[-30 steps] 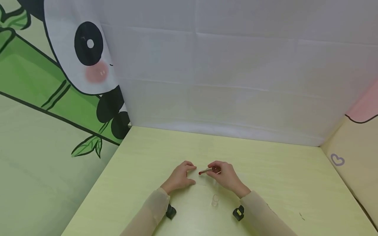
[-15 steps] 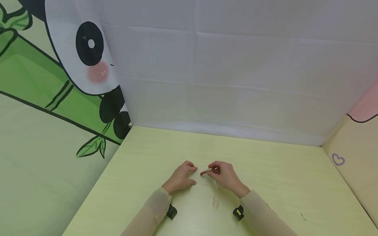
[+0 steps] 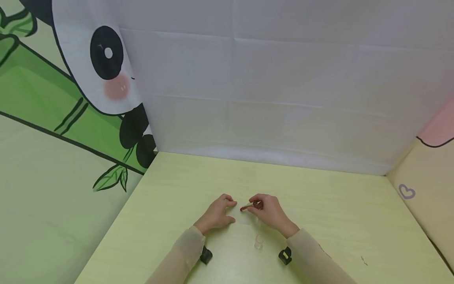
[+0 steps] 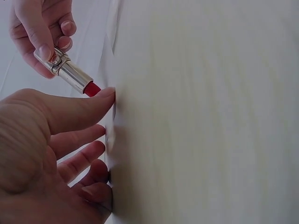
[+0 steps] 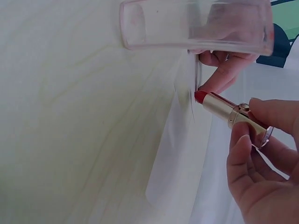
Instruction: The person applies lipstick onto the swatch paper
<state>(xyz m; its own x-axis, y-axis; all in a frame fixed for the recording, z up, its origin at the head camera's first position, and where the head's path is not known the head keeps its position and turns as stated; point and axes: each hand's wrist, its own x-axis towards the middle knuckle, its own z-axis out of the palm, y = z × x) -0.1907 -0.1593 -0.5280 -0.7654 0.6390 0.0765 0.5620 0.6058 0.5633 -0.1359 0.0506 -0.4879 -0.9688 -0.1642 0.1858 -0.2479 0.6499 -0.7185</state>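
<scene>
My right hand (image 3: 271, 211) pinches a gold lipstick (image 5: 222, 108) between thumb and fingers. Its red tip (image 5: 200, 96) points left, close over a thin white sheet of paper (image 5: 168, 149) on the table. Across from it my left hand (image 3: 214, 213) lies with thumb and fingers spread apart, fingertips down at the paper; it holds nothing. In the left wrist view the left thumb overlaps the end of the red tip. A clear lipstick cap (image 3: 259, 241) stands on the table between the forearms, nearer the body.
The pale yellow table (image 3: 319, 213) ends at a white cloth backdrop (image 3: 283, 98). Printed green and panda artwork (image 3: 117, 86) hangs at the left. A small dark mark (image 3: 364, 260) shows on the table at the right. Black camera mounts (image 3: 206, 255) sit at both wrists.
The lipstick's red tip has shifted very slightly toward the body. Both hands otherwise keep their places, and the clear cap has not moved.
</scene>
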